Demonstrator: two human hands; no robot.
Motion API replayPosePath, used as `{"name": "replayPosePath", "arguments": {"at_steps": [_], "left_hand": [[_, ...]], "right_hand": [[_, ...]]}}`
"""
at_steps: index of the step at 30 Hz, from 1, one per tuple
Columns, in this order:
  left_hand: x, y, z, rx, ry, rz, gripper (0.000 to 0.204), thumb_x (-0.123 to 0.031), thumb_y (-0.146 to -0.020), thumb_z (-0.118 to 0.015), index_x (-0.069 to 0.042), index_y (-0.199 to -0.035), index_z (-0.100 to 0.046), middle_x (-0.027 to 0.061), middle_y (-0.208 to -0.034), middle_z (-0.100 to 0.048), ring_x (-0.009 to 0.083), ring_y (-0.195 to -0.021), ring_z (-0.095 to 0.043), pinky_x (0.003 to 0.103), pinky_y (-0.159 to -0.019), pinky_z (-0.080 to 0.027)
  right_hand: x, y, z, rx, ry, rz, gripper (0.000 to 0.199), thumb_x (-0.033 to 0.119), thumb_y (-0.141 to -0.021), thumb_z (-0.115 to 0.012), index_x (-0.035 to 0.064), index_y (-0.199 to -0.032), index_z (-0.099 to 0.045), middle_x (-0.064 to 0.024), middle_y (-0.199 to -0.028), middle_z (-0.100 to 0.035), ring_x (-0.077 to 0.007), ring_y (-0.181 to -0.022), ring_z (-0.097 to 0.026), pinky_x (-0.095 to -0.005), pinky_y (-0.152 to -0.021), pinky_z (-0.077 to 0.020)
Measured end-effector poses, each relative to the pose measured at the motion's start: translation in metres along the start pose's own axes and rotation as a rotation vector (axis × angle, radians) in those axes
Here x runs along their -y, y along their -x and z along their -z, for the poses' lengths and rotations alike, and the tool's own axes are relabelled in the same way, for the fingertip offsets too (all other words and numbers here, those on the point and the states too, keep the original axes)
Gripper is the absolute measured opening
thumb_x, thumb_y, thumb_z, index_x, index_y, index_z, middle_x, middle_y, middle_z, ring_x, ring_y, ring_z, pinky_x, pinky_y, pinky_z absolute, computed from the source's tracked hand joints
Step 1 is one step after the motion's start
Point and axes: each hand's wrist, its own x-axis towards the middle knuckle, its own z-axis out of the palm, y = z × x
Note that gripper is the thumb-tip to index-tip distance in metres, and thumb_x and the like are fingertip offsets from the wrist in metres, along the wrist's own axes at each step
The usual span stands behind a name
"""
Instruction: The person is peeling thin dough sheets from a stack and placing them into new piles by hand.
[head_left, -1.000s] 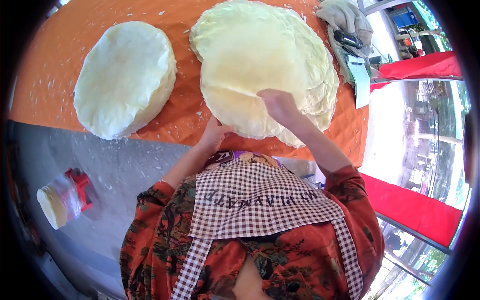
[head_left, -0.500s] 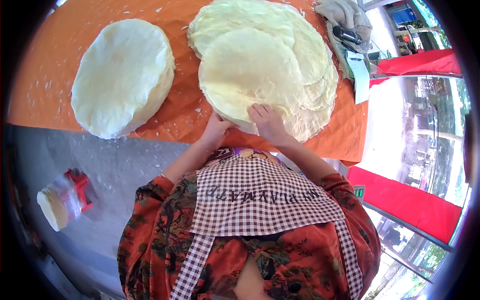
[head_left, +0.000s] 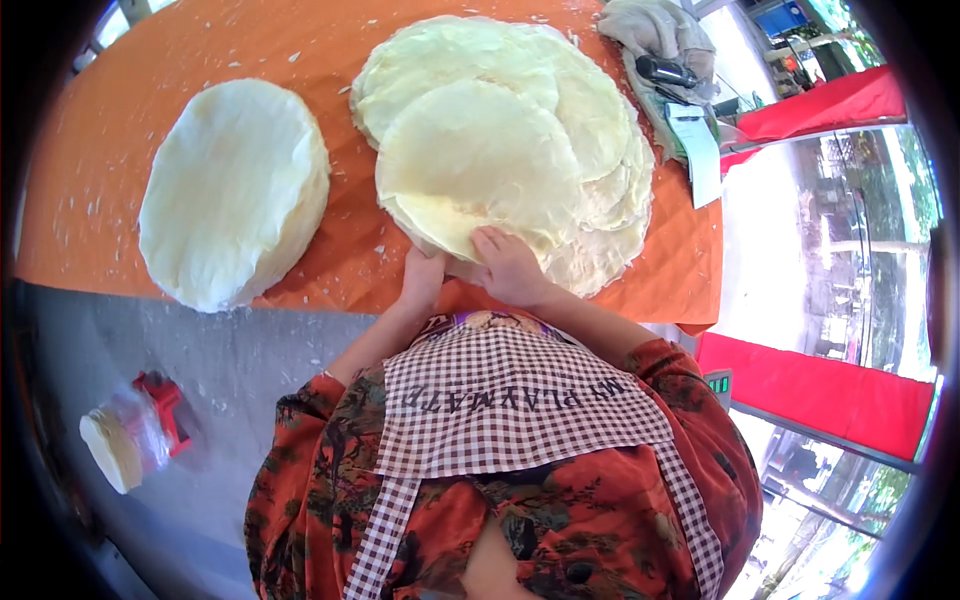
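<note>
"Hands?"
"Left hand [head_left: 423, 278] is partly closed at the sheet's near edge, its fingers partly hidden. Right hand [head_left: 512, 268] is loosely curled, fingertips touching the top sheet [head_left: 480, 150], just beyond both hands. Whether either pinches it, I cannot tell."
"Handling?"
"Judged light, limp, easily torn; take the near edge over spread fingers (a hard pinch may rip it)."
"Farther out?"
"Overlapping sheets [head_left: 450, 55] beyond; a tall stack [head_left: 230, 190] stands apart, left of the left hand."

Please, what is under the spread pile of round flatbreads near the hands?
The orange table cover shows around the flatbread pile; the surface directly beneath and most of the lower flatbreads are covered.
</note>
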Motion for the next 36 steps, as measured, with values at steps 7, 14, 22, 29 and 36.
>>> {"name": "replayPosePath", "arguments": {"at_steps": [7, 14, 22, 29, 36], "left_hand": [[0.022, -0.02, 0.024, -0.083, -0.121, 0.032, 0.022, -0.005, -0.085, -0.059, 0.003, -0.105, -0.059, 0.009, -0.094, -0.064, 0.0186, -0.083, -0.062, 0.029, -0.066, -0.051], [0.013, -0.018, 0.012, -0.239, -0.151, 0.092, 0.02, -0.003, -0.078, -0.063, 0.004, -0.097, -0.062, 0.0085, -0.086, -0.065, 0.018, -0.073, -0.062, 0.029, -0.059, -0.049], [0.02, -0.011, 0.021, -0.2, -0.03, 0.061, 0.024, -0.004, -0.081, -0.06, 0.004, -0.104, -0.059, 0.0094, -0.09, -0.065, 0.0203, -0.075, -0.063, 0.03, -0.061, -0.051], [-0.005, -0.003, 0.007, 0.037, 0.174, 0.049, 0.036, 0.001, -0.081, -0.053, 0.004, -0.116, -0.05, 0.0127, -0.103, -0.061, 0.0254, -0.09, -0.062, 0.037, -0.073, -0.053], [-0.017, 0.012, 0.004, 0.05, 0.232, 0.194, 0.039, 0.001, -0.083, -0.049, 0.002, -0.122, -0.045, 0.0144, -0.109, -0.057, 0.0289, -0.096, -0.06, 0.041, -0.078, -0.053]], "right_hand": [[-0.075, -0.073, 0.036, -0.043, -0.05, -0.241, 0.013, 0.015, -0.069, -0.061, 0.004, -0.062, -0.059, -0.0136, -0.057, -0.056, -0.0259, -0.056, -0.059, -0.0378, -0.054, -0.0455], [-0.256, -0.215, 0.294, 0.063, 0.335, -0.163, 0.018, 0.018, -0.071, -0.065, 0.0005, -0.075, -0.065, -0.0131, -0.066, -0.063, -0.0218, -0.058, -0.059, -0.0362, -0.057, -0.0471], [-0.118, -0.209, 0.374, -0.36, 0.513, -0.279, 0.021, 0.019, -0.075, -0.061, -0.0017, -0.074, -0.065, -0.0233, -0.069, -0.061, -0.037, -0.063, -0.06, -0.0434, -0.056, -0.0449], [-0.053, -0.044, 0.087, -0.297, 0.044, -0.037, 0.026, 0.004, -0.081, -0.047, 0.0097, -0.091, -0.069, -0.0119, -0.1, -0.067, -0.0258, -0.088, -0.065, -0.0336, -0.077, -0.052], [-0.009, -0.029, 0.051, -0.158, 0.169, 0.04, 0.005, 0.008, -0.07, -0.055, 0.0065, -0.075, -0.054, -0.0072, -0.071, -0.057, -0.0254, -0.07, -0.06, -0.0363, -0.058, -0.0486]]}}
